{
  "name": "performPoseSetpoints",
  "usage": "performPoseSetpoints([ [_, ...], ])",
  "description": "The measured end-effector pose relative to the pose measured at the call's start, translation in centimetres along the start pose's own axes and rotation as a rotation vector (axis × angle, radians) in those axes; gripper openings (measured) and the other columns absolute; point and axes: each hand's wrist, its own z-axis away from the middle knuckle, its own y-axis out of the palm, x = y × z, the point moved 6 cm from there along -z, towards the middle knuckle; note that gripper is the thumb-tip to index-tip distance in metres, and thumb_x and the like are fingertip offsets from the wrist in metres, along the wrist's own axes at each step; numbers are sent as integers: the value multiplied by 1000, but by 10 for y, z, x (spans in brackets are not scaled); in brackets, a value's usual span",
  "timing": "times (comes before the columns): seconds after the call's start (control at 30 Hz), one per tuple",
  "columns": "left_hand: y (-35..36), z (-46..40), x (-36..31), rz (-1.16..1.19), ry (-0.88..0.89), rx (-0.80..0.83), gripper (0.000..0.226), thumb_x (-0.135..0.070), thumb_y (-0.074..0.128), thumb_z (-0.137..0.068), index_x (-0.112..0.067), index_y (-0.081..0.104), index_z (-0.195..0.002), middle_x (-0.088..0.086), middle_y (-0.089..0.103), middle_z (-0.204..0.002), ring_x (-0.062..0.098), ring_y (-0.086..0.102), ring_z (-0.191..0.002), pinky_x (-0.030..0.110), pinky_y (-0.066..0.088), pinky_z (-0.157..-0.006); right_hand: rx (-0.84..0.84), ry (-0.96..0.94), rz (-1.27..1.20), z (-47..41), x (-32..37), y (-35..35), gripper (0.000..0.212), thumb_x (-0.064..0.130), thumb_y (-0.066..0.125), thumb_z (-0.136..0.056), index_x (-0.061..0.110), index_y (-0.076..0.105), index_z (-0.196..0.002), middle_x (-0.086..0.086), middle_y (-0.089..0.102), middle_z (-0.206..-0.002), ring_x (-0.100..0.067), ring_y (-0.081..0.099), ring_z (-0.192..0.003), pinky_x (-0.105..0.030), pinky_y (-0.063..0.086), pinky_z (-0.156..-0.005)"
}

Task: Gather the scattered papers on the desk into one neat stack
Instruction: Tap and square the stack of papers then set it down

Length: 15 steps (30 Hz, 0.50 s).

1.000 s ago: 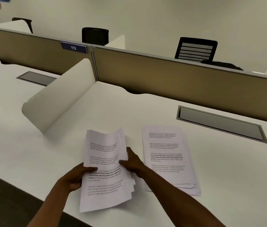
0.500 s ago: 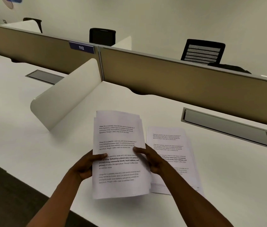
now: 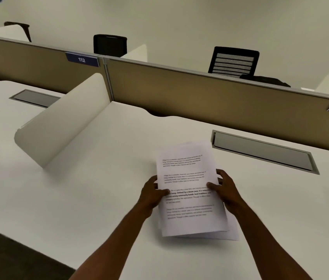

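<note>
A bundle of white printed papers (image 3: 187, 176) is held over the white desk (image 3: 99, 199), lying above the second pile, of which only a strip (image 3: 233, 229) shows at the bundle's lower right. My left hand (image 3: 151, 194) grips the bundle's left edge, thumb on top of the page. My right hand (image 3: 225, 188) grips the right edge, thumb across the text and fingers curled round the side. The sheets in the bundle are nearly aligned, slightly fanned at the bottom.
A white curved divider (image 3: 62, 122) stands on the desk to the left. A grey cable flap (image 3: 262, 152) is set into the desk just right of the papers, another flap (image 3: 32, 98) at far left. A tan partition (image 3: 200, 93) runs behind, with black chairs (image 3: 233, 61) beyond.
Both hands have carried the bundle to the right, from beside the second pile to directly over it, so that pile is now almost fully covered.
</note>
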Motion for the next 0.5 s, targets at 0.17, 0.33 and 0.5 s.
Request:
performPoseSetpoints([
  [0.17,26,-17,17,-443,-26,-228,44,-8,66,-82,-12,63,-126,14,63,-123,24,60,-107,30,50,-92,-113,46,166,-2,-21,-18,46,-1,62,-88,12,51,-130,-16,65,-124,-31,64,-103,-42,56,-87],
  [0.33,38,-23,28,-780,-67,-242,42,-28,72,-79,-14,62,-117,12,37,-130,33,44,-120,37,44,-98,-278,53,579,-6,-34,-12,55,12,60,-89,9,44,-142,-20,53,-136,-38,46,-127,-44,38,-109],
  [0.5,52,-21,27,-655,-57,-239,65,-30,73,-80,-6,49,-135,15,32,-137,35,57,-116,35,46,-101,-271,139,673,-5,-37,9,69,31,60,-90,15,28,-149,-20,41,-143,-38,33,-135,-48,36,-109],
])
